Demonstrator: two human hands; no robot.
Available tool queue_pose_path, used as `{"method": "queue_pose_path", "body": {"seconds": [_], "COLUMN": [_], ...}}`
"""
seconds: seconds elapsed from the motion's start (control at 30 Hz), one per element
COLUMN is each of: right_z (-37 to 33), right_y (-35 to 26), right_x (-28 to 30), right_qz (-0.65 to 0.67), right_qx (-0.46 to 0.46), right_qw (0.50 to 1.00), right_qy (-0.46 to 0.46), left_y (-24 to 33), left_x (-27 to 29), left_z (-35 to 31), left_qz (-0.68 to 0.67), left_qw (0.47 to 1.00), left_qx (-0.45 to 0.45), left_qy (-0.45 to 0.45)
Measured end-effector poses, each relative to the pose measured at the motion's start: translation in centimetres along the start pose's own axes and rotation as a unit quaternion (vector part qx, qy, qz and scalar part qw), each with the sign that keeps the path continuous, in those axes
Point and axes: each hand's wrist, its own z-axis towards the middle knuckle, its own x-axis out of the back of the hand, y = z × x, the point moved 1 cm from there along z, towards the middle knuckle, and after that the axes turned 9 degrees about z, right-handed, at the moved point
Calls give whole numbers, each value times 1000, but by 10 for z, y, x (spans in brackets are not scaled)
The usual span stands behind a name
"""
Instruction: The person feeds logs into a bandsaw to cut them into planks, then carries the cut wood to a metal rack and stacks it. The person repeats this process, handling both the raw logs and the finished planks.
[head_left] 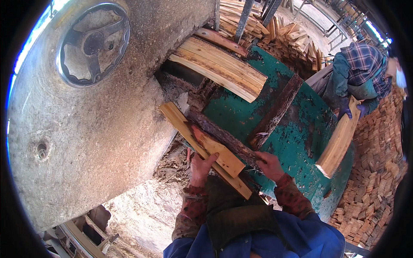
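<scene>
The left hand [201,165] grips the near end of a pale wooden slab [202,144], and the right hand [269,165] closes over the near end of a dark bark strip [226,139] lying on top of it. Both pieces rest on the worn green table [297,133], angled toward the dusty grey machine housing [99,129]. Done well, this likely needs fingers clear of the opening, with both pieces held flat and steady. Farther off lie stacked slabs [219,66], and another person [361,73] holds a plank [340,139].
</scene>
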Motion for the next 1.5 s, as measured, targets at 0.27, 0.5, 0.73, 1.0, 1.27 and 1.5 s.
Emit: {"method": "queue_pose_path", "body": {"seconds": [0.27, 0.5, 0.73, 1.0, 1.27, 1.5], "right_z": [41, 46, 88, 143, 72, -32], "right_y": [-23, -22, 25, 70, 104, 79], "right_x": [-28, -53, 48, 71, 120, 97], "right_qz": [161, -69, -209, -282, -248, -228], "right_qx": [-49, 101, 29, -131, -185, -264], "right_qw": [986, 992, 934, 897, 881, 892], "right_qy": [7, 2, 288, 314, 358, 287], "left_y": [9, 11, 19, 12, 19, 15], "left_x": [-21, -30, -33, -28, -32, -30], "left_z": [-24, -22, -17, -14, -16, -13], "left_qz": [-15, -73, -38, -23, -36, -47], "left_qw": [1000, 997, 996, 995, 996, 995], "left_qx": [7, 0, 41, 53, 56, 71], "left_qy": [-22, 23, 74, 75, 64, 54]}}
